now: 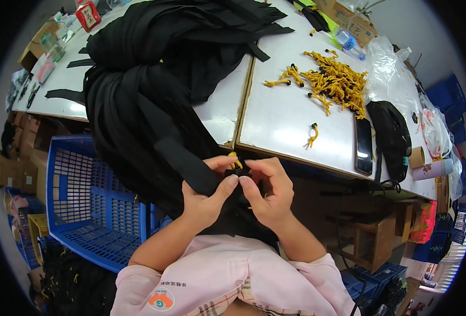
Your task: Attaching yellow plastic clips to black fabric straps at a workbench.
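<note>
My left hand (207,196) pinches the end of a black fabric strap (191,168) that hangs off the table's front edge. Facing it, my right hand (267,190) has its fingers closed on a small yellow cord pull (236,160) at the strap's end; thumbs almost touch. The strap belongs to a big heap of black straps (159,58) spread over the white table (280,121) and draping down. A pile of yellow cord pulls (336,81) lies on the table to the right, and a single yellow pull (313,134) rests near the front edge.
A blue plastic crate (85,205) stands on the floor at lower left. A dark phone (363,145), a black pouch (391,134), a water bottle (349,42) and clear plastic bags (388,68) lie at the table's right. Cardboard boxes line the left side.
</note>
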`<state>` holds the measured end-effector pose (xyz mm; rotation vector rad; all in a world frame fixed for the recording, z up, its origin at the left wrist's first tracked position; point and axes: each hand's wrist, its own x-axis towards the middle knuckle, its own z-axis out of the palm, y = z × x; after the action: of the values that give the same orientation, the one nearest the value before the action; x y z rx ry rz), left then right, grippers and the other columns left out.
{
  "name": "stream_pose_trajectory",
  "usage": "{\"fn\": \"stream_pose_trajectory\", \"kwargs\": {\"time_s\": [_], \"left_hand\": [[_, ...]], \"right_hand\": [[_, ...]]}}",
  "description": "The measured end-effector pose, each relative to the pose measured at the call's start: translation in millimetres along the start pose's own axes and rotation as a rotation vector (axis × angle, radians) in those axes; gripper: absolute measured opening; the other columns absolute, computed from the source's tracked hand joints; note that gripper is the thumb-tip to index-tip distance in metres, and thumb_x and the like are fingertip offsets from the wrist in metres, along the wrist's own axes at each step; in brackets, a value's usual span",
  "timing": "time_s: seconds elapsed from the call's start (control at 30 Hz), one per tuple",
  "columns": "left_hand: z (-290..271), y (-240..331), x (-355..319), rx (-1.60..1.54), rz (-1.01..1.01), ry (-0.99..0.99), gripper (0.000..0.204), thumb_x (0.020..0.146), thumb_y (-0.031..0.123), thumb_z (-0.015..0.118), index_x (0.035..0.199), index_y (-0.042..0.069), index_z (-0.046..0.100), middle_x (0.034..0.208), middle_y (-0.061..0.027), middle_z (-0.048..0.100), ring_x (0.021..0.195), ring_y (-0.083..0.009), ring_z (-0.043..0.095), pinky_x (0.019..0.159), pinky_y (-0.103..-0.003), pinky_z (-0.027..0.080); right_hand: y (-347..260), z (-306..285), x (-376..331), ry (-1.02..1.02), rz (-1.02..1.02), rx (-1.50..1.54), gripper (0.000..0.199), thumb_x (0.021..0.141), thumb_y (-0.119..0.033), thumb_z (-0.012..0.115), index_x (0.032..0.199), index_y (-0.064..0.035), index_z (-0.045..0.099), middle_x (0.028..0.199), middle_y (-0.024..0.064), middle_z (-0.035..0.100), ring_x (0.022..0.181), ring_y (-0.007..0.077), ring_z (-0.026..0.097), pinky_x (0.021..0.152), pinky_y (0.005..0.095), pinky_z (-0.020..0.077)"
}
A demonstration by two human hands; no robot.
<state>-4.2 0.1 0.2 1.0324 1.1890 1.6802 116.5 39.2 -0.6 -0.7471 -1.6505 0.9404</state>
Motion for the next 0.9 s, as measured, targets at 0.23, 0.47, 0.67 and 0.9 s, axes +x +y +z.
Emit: {"fn": "stream_pose_trajectory", "kwargs": {"time_s": [0.23, 0.47, 0.67, 0.9], "left_hand": [[-3, 15, 1, -0.055, -0.142, -0.05, 0.02, 0.075, 0.006, 0.06, 0.094, 0.0, 0.056, 0.082, -0.0037, 0.055, 0.061, -0.0051, 0.048, 0.052, -0.017, 0.038], [-12, 14, 5, -0.256, -0.307, -0.273, 0.019, 0.074, 0.005, 0.057, 0.093, 0.0, 0.057, 0.08, -0.0024, 0.052, 0.053, -0.0034, 0.044, 0.042, -0.015, 0.034], [-8, 15, 5, -0.137, -0.191, -0.222, 0.018, 0.075, 0.002, 0.053, 0.093, -0.001, 0.057, 0.078, -0.0035, 0.05, 0.065, -0.0057, 0.046, 0.054, -0.018, 0.036], [-10, 9, 5, 0.017, 0.048, -0.319, 0.02, 0.075, 0.001, 0.057, 0.095, 0.0, 0.057, 0.081, -0.0068, 0.053, 0.075, -0.013, 0.049, 0.064, -0.024, 0.04]], "right_hand": [[2, 7, -4, 0.005, 0.145, 0.355, 0.006, 0.076, -0.002, 0.056, 0.079, 0.0012, 0.052, 0.069, 0.0026, 0.046, 0.054, 0.0065, 0.042, 0.047, 0.0173, 0.0342], [5, -12, 1, -0.264, 0.649, 1.027, 0.006, 0.076, -0.002, 0.054, 0.075, 0.0011, 0.05, 0.072, 0.0011, 0.045, 0.053, 0.0047, 0.037, 0.044, 0.0167, 0.0285], [-2, 5, -11, -0.035, 0.274, 0.455, 0.006, 0.082, -0.007, 0.051, 0.079, -0.0012, 0.05, 0.071, -0.0002, 0.043, 0.059, 0.0029, 0.038, 0.05, 0.0156, 0.0301], [1, -4, -15, -0.156, 0.447, 0.754, 0.012, 0.082, -0.012, 0.053, 0.078, -0.0017, 0.05, 0.071, -0.0011, 0.043, 0.055, 0.0033, 0.037, 0.046, 0.017, 0.0305]]}}
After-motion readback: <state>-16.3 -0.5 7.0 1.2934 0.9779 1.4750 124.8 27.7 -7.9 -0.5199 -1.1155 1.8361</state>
